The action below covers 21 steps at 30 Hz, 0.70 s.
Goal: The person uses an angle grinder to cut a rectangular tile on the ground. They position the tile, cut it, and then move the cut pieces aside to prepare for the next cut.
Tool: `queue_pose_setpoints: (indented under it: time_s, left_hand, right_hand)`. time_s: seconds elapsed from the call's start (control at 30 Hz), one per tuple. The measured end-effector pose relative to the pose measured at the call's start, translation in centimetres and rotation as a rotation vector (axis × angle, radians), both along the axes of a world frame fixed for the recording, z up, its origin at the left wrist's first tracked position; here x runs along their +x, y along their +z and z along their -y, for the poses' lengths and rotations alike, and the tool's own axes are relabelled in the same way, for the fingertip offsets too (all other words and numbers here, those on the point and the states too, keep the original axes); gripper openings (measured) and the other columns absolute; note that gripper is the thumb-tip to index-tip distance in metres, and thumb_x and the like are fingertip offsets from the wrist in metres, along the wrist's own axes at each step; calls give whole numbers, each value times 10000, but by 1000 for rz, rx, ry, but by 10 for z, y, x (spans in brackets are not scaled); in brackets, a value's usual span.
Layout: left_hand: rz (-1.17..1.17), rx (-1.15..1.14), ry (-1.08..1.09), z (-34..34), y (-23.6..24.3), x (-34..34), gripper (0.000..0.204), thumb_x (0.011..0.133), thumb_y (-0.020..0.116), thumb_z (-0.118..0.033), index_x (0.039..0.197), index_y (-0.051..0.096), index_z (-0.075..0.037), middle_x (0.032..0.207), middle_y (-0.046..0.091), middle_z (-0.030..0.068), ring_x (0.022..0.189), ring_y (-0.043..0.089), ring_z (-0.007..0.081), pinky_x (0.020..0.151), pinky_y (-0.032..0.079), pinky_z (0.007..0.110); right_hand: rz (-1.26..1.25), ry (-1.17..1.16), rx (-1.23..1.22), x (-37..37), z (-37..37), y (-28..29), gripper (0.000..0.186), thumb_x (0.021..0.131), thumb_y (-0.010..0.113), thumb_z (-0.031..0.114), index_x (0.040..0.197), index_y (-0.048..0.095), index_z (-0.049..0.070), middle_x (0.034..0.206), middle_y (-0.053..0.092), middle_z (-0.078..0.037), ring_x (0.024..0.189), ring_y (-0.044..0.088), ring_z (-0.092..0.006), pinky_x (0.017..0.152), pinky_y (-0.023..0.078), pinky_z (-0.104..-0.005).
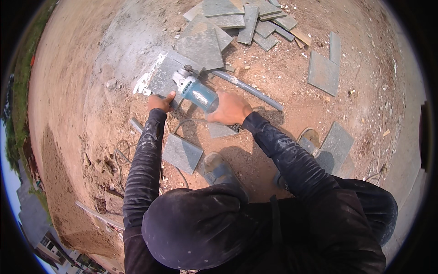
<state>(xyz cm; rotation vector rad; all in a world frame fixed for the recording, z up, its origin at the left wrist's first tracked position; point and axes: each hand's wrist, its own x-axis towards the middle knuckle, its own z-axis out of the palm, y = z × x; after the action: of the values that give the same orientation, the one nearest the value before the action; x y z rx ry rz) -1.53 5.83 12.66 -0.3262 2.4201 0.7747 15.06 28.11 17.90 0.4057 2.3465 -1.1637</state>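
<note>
My right hand (232,108) is wrapped round the rear of a teal angle grinder (200,95) with a silvery gear head. The grinder's head rests over a grey stone tile (162,77), near a dark line across its far part; the disc itself is hard to make out. My left hand (161,102) grips the tile's near left edge, thumb on top and fingers mostly hidden beneath. White dust lies along the tile's left side. Both sleeves are dusty.
A grey pipe (255,92) slants right of the grinder. Broken tiles (248,23) are heaped at the far side. Loose tiles (324,73) lie to the right, and another tile (181,152) beside my shoe (218,168). A cord (179,172) trails over the dirt.
</note>
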Motion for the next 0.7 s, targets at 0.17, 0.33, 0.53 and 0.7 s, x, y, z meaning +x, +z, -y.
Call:
queue_pose_setpoints:
  time_s: [0.17,0.33,0.53,0.7]
  left_hand:
    - [-1,-3,15,-4,7,2,513,753,845,-317,800,633,148,740,678,188,585,690,255,492,593,357]
    - [3,6,25,-10,11,5,518,744,850,-320,789,632,148,739,679,193,617,698,267,501,594,366]
    - [-20,-110,-72,13,-19,-6,597,725,838,-455,778,667,115,733,699,190,648,710,270,608,569,373]
    - [-47,-216,-132,20,-29,-8,650,717,805,-549,781,692,88,728,703,190,711,712,295,716,544,382]
  right_hand:
    - [21,6,8,-4,1,0,816,618,711,457,1178,542,-112,950,677,-265,883,680,-380,791,546,-410]
    - [78,25,4,-8,-1,0,842,619,719,469,1200,526,-109,980,670,-270,899,674,-385,805,540,-415]
    - [92,53,23,-15,1,5,907,617,729,472,1266,466,-104,1015,659,-281,933,664,-390,826,534,-408]
    - [56,-4,54,-17,7,3,811,611,746,426,1246,524,-27,1025,670,-237,927,664,-373,833,523,-400]
